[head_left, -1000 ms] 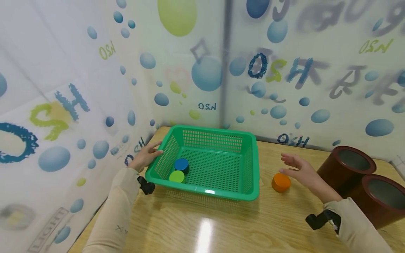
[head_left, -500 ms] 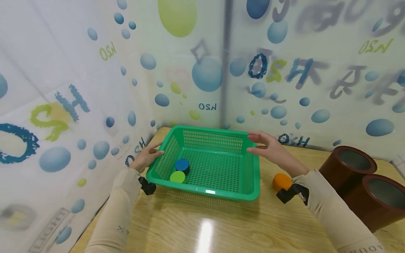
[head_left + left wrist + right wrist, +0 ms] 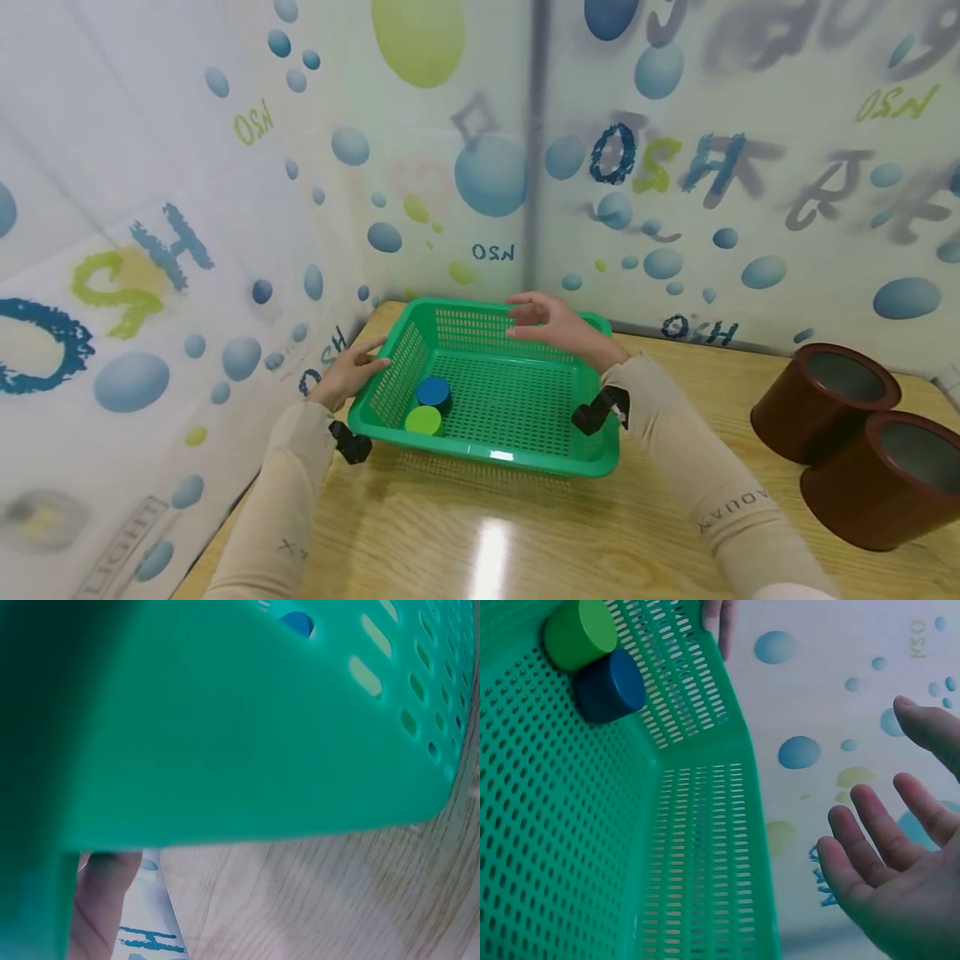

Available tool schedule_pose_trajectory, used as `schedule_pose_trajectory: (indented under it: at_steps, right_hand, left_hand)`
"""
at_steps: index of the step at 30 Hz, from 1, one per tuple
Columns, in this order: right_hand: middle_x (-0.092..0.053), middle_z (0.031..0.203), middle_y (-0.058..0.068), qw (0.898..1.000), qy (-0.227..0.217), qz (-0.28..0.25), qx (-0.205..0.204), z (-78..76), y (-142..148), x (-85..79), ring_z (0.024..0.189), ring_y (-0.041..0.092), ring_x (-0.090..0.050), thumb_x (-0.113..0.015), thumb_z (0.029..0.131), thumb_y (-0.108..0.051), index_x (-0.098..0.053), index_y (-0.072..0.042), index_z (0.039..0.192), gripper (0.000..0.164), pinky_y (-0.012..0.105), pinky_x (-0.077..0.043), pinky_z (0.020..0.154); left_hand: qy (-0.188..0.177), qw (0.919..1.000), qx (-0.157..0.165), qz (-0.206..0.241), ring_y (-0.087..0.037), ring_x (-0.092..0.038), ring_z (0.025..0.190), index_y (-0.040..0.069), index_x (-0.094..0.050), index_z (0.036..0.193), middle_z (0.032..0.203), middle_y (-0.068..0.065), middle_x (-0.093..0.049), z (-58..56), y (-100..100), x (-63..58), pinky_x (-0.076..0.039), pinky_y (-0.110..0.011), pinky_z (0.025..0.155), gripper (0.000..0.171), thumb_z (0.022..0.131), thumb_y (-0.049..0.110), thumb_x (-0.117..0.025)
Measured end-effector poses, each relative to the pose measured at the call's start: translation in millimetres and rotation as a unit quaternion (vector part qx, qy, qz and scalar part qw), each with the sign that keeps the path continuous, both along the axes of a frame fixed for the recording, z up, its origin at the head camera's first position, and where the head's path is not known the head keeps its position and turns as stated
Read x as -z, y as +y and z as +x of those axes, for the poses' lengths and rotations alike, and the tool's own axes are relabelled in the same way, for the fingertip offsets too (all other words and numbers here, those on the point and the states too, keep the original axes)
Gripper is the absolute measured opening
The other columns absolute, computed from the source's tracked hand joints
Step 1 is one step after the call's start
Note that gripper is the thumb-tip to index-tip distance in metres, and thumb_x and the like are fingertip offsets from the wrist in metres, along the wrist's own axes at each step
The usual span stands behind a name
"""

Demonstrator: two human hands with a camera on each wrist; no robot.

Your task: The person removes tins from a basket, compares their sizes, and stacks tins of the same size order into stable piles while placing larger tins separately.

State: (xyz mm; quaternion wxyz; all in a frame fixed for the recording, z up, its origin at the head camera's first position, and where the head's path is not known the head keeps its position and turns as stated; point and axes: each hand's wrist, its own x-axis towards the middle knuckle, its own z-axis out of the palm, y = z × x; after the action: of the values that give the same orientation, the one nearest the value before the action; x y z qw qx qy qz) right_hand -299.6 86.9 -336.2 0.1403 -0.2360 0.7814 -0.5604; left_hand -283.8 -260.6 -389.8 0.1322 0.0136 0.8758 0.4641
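Observation:
The green plastic basket (image 3: 480, 454) stands on the table. Its left rim is held by my left hand (image 3: 347, 375), with the thumb over the edge; in the left wrist view one finger (image 3: 97, 907) shows below the rim. Inside, near the left wall, a blue cylinder (image 3: 433, 393) and a lime-green cylinder (image 3: 424, 421) lie side by side; both also show in the right wrist view. Over the basket's far right part hovers my right hand (image 3: 558, 325), fingers spread and holding nothing (image 3: 900, 877). No orange cylinder shows now; my right sleeve covers where it stood.
Two dark brown cylindrical containers (image 3: 825, 400) stand at the right end of the wooden table (image 3: 420, 533). A patterned sheet (image 3: 442, 233) with blue bubbles hangs behind the table and along its left side.
My right hand has moved left, from beside the orange cylinder to above the basket. The right forearm now covers the orange cylinder's spot. My left hand has stayed at the rim.

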Motion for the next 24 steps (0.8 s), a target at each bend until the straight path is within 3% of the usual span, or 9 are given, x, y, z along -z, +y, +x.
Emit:
schedule_pose_trajectory:
  at_steps: [8,16,24]
  right_hand:
    - [-0.048,0.124,0.016,0.999,-0.040,0.018,-0.030,-17.5,-37,22.8,0.111,0.027,-0.047,-0.063,0.084,-0.016,-0.039,-0.008,0.132,0.055,0.042,-0.039,0.091]
    - [-0.046,0.122,0.022,0.995,-0.037,0.044,-0.086,-14.6,-75,44.2,0.113,0.034,-0.045,-0.062,0.083,-0.008,-0.039,0.000,0.130,0.053,0.038,-0.042,0.089]
    - [-0.042,0.128,0.023,0.986,-0.062,0.074,-0.134,-16.8,-93,65.1,0.114,0.033,-0.044,-0.063,0.083,-0.007,-0.038,-0.001,0.132,0.055,0.034,-0.043,0.087]
  left_hand:
    - [0.004,1.0000,0.001,0.005,-0.037,-0.045,0.111,0.022,-0.022,0.143,0.135,-0.025,-0.031,-1.4,-2,2.6,-0.045,-0.046,0.082,0.057,0.092,0.032,-0.047]
    - [0.003,1.0000,0.001,0.001,-0.037,-0.046,0.110,0.022,-0.022,0.143,0.135,-0.025,-0.031,-1.0,-4,2.5,-0.046,-0.045,0.081,0.057,0.092,0.033,-0.047]
    - [0.005,0.9999,-0.001,0.016,-0.038,-0.044,0.112,0.022,-0.022,0.142,0.136,-0.024,-0.030,0.1,-2,2.3,-0.044,-0.047,0.084,0.056,0.093,0.031,-0.047]
